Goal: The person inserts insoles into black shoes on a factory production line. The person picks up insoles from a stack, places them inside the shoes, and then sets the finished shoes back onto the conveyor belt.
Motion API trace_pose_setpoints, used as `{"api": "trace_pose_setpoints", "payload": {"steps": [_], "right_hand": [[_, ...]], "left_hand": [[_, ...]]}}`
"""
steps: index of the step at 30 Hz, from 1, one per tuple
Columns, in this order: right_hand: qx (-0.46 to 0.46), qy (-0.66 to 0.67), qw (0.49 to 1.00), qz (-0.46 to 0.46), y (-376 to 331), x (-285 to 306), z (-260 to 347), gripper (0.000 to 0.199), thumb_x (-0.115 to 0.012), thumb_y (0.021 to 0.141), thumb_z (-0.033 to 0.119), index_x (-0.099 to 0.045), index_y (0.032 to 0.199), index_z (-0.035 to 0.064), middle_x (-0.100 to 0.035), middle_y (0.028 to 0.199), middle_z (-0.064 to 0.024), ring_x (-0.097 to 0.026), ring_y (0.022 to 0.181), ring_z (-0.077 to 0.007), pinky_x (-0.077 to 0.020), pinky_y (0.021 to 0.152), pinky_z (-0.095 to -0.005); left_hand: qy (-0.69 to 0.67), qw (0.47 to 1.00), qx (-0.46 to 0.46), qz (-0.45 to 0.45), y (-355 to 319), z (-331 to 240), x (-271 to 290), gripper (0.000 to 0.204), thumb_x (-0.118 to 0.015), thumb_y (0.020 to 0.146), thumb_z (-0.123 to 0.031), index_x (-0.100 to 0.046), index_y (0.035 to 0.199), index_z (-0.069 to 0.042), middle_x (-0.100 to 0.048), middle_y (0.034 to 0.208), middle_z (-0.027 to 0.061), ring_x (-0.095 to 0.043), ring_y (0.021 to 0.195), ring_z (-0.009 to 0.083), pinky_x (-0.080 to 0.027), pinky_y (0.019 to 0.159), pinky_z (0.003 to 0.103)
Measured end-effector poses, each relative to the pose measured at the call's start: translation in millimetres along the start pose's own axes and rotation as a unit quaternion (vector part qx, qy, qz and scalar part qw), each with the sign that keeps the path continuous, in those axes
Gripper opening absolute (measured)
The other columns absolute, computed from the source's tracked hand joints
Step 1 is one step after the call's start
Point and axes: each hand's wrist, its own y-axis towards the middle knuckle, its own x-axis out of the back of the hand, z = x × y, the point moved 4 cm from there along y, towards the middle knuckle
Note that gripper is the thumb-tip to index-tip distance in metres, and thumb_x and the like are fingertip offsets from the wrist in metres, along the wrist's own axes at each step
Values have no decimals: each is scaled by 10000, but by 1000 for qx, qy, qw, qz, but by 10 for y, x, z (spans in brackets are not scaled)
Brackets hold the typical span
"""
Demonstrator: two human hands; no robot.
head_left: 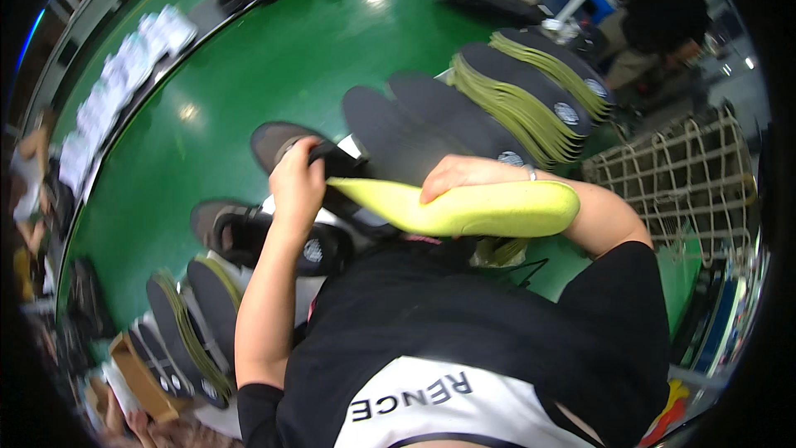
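Note:
A lime-yellow insole [506, 209] is in my right hand [468, 176], whose fingers close over its upper edge. Its narrow end points left and reaches the opening of a dark brown-and-black shoe [272, 143]. How far the tip goes in is hidden. My left hand [298, 187] is closed on the shoe's upper near that opening. Just left of my left forearm lies a second dark shoe [214, 228], with a round pale mark on the insole [313, 250] near its heel.
Stacked dark insoles with green edges [506, 104] lie at right, beside flat dark insoles [398, 124]. More insole stacks [186, 332] and a cardboard box [137, 369] are lower left. White shoes [124, 83] line the far left. A netted rack [672, 182] and another person [663, 12] are at right.

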Motion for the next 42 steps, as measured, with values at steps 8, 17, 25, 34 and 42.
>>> {"api": "trace_pose_setpoints", "payload": {"steps": [8,17,25,34,42], "right_hand": [[-196,-497,845,16,1055,-532,-597,197,-512,700,177,-639,693,27,-585,733,-144,-588,656,-237,-463,561,-322],[-120,-599,791,27,763,-742,-490,730,-492,762,522,-428,1146,-95,-268,1274,-332,-349,1154,-387,-324,880,-524],[-249,-539,800,91,650,-490,-103,411,-570,677,382,-615,775,-14,-581,772,-180,-607,669,-291,-487,598,-388],[-146,-581,801,-7,1078,-581,-647,211,-550,658,211,-634,658,18,-582,725,-177,-590,640,-295,-481,561,-378],[-275,-539,794,59,895,-640,-385,656,-506,740,576,-516,907,-59,-511,930,-235,-562,824,-340,-487,674,-389]], "left_hand": [[-203,956,194,88,-4,338,-22,202,-598,712,-121,-615,865,10,-629,673,107,-614,628,183,-464,609,272],[-171,953,241,65,15,570,-139,266,-620,705,-197,-630,870,11,-632,715,147,-619,664,218,-467,639,303],[-173,955,232,59,5,547,-113,264,-617,706,-198,-630,874,6,-633,726,143,-618,684,222,-463,655,305],[-198,949,241,51,-29,534,-138,249,-618,702,-197,-633,865,-9,-630,702,131,-616,666,214,-464,643,306],[-145,961,234,40,-30,507,-131,245,-611,719,-164,-623,878,22,-637,734,102,-592,684,136,-455,650,257]]}}
